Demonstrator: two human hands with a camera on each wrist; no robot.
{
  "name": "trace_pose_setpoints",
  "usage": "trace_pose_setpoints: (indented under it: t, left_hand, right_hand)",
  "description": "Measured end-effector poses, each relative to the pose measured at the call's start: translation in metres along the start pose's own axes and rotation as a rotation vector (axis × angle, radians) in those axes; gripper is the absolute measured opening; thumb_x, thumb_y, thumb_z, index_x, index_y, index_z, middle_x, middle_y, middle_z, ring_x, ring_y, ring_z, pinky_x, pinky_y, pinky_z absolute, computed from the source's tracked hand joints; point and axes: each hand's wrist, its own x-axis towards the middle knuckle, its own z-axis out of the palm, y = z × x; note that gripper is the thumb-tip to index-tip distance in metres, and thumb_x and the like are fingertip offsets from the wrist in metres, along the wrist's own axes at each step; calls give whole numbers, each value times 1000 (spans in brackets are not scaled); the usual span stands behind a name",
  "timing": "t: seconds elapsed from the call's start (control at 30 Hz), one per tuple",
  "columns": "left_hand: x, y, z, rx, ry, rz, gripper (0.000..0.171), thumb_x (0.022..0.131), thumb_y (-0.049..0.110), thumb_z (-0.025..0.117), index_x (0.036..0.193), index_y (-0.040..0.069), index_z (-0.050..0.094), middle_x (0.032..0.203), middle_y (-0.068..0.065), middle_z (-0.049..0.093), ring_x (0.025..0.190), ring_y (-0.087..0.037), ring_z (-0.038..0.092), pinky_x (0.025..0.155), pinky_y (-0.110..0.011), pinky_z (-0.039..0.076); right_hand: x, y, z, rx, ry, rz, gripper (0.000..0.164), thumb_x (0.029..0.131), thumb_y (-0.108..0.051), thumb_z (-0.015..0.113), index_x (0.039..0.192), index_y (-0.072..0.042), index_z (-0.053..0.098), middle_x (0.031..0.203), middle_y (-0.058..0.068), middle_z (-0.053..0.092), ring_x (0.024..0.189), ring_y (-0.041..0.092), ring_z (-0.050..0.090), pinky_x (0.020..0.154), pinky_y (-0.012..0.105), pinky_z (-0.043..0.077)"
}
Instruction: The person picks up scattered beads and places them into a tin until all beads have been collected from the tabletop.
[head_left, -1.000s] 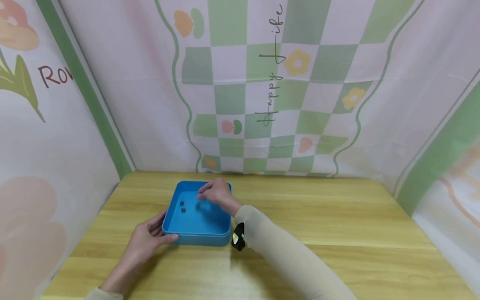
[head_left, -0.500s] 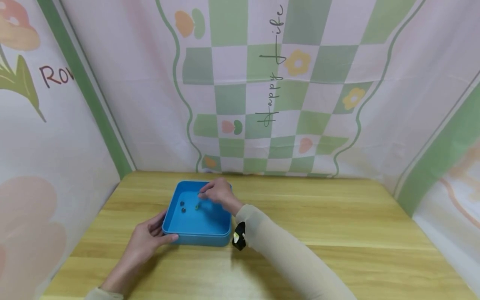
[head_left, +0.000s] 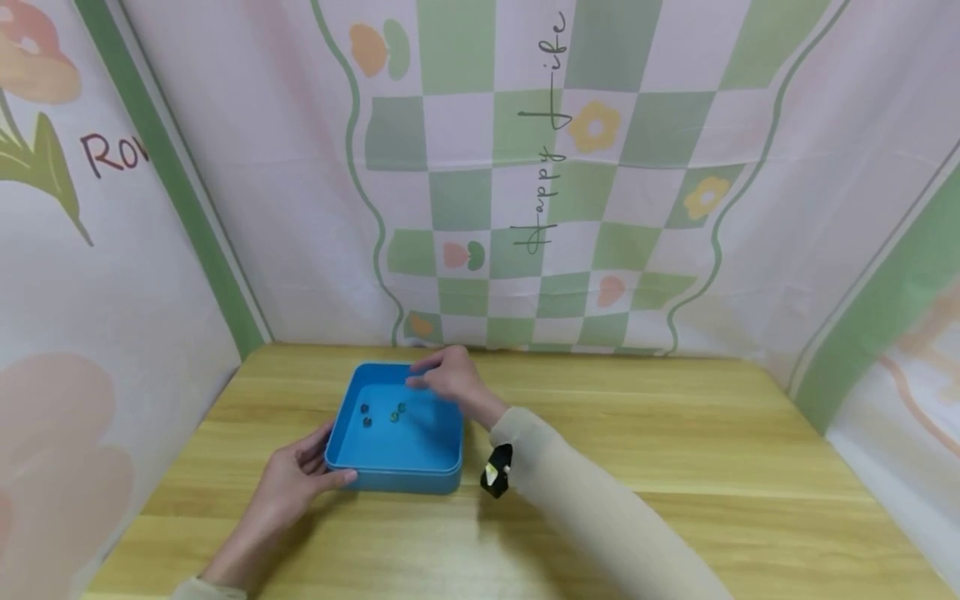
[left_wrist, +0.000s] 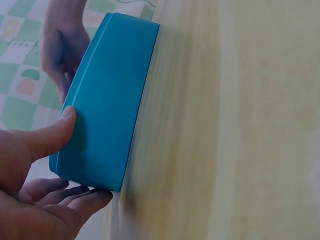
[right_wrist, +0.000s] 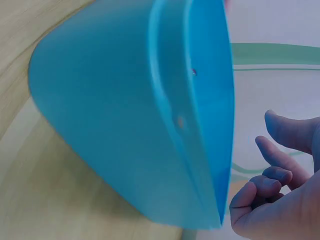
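Note:
A blue square box [head_left: 393, 481] stands on the table, its open top facing up. My left hand [head_left: 288, 479] grips its near left corner; in the left wrist view the thumb [left_wrist: 50, 137] lies on one wall and the fingers [left_wrist: 75, 205] on the adjoining side. Inside, two dark marbles [head_left: 366, 422] lie toward the left, and two greenish marbles [head_left: 401, 407] sit close together near the middle. My right hand [head_left: 450, 375] hovers over the far right part of the box. Its thumb and index finger are spread apart with nothing between them, the other fingers bent, as the right wrist view shows.
The wooden table [head_left: 637, 433] spreads around the box. A printed curtain [head_left: 517, 192] hangs behind the far edge, with more fabric at both sides. A black device [head_left: 497, 471] is worn at the right wrist, below the beige sleeve [head_left: 585, 492].
My right hand has let go of a greenish marble, which now lies beside the other one. The hand has risen and shifted right, its fingers parting. The left hand has stayed put.

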Motion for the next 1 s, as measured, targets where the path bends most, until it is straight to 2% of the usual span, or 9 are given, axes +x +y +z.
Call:
trace_pose_setpoints:
  t: [0.13,0.3,0.37,0.43,0.53,0.57,0.7,0.87,1.0]
  left_hand:
    - [1,0,0,-2,3,8,95,85,18,91,161,-1,35,162,-29,35,143,-45,46,108,-43,49]
    - [2,-1,1,-6,0,7,96,85,17,91,161,-1,35,162,-28,35,143,-45,45,109,-42,48]
    - [2,-1,1,-4,0,5,96,85,17,91,161,0,35,162,-28,35,143,-45,45,109,-42,48]
    - [2,-1,1,4,0,3,96,85,18,91,161,0,35,162,-28,35,143,-46,45,109,-44,48]
    - [2,-1,0,12,3,3,96,85,19,91,161,0,35,162,-28,35,143,-46,45,108,-44,49]
    - [2,-1,0,14,3,5,96,85,19,91,161,0,35,162,-28,36,143,-46,45,108,-44,49]
    - [2,-3,-1,10,2,15,96,85,19,91,161,0,35,162,-29,36,142,-46,46,108,-44,49]
    - [3,-3,-1,12,-4,12,97,84,19,91,161,-1,35,162,-29,35,142,-46,46,108,-44,49]
    - [4,-4,-1,11,-3,9,98,84,19,92,161,-1,35,162,-29,35,142,-46,46,108,-44,49]
  right_hand:
    - [-4,6,-19,18,17,-9,20,91,-11,85,109,-4,83,119,10,75,109,24,66,91,38,58]
    - [-13,20,-46,43,37,-5,22,92,-14,84,112,-5,82,118,6,73,92,18,57,78,31,51]
    - [-18,28,-56,57,42,-2,25,92,-15,83,114,-3,81,108,7,71,82,18,51,74,31,48]
    - [-22,36,-64,59,52,13,25,92,-15,83,114,-3,81,104,5,67,81,15,48,73,29,46]
    - [-25,48,-73,43,66,32,27,92,-15,83,116,-2,80,107,9,70,86,17,52,73,28,45]
    - [-26,51,-76,37,72,38,27,92,-15,83,116,-2,80,114,9,71,92,18,53,74,28,46]
    - [-31,64,-84,26,71,50,29,93,-15,82,117,0,79,126,15,70,96,22,56,79,33,51]
    - [-37,77,-90,26,67,57,29,93,-13,81,118,2,78,134,19,68,108,25,59,95,43,54]
    - [-42,86,-91,46,60,58,26,93,-9,80,115,4,78,134,21,68,126,35,59,106,50,52]
